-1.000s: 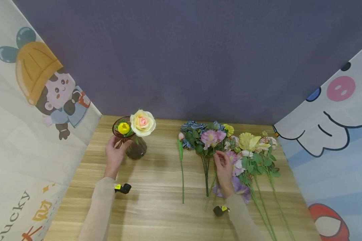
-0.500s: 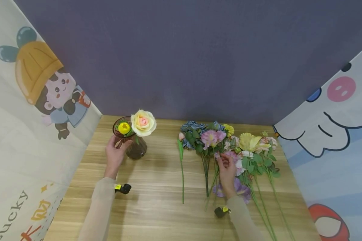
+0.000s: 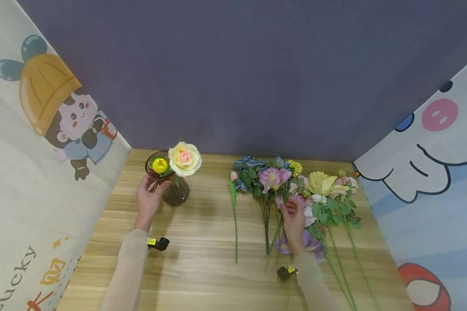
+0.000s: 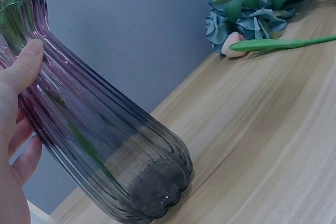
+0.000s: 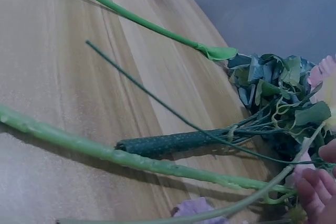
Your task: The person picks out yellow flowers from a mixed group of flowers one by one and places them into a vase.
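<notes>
In the head view my left hand (image 3: 148, 198) grips a purple-tinted ribbed glass vase (image 3: 176, 192) below its rim. The vase stands on the table, holding a yellow tulip (image 3: 160, 165) and a cream rose (image 3: 184, 158) with a pink centre. The left wrist view shows the thumb (image 4: 30, 59) against the vase's neck and a green stem inside. My right hand (image 3: 293, 220), fingers bent, is among flower stems below a pink-purple flower (image 3: 274, 178). A thin dark stem (image 5: 152, 94) runs to its fingers (image 5: 315, 184); whether they pinch it I cannot tell.
A pale pink tulip (image 3: 234, 203) lies alone between vase and pile. Blue flowers (image 3: 250, 162) on a thick stem, a yellow flower (image 3: 320, 182), a purple flower (image 3: 309, 244) and long-stemmed roses (image 3: 348, 185) lie on the wooden table (image 3: 202, 268). A dark wall (image 3: 233, 77) stands behind.
My right hand has moved slightly right, away from the pink-purple flower's stem, then stayed nearly in place. The left hand and vase have not visibly moved.
</notes>
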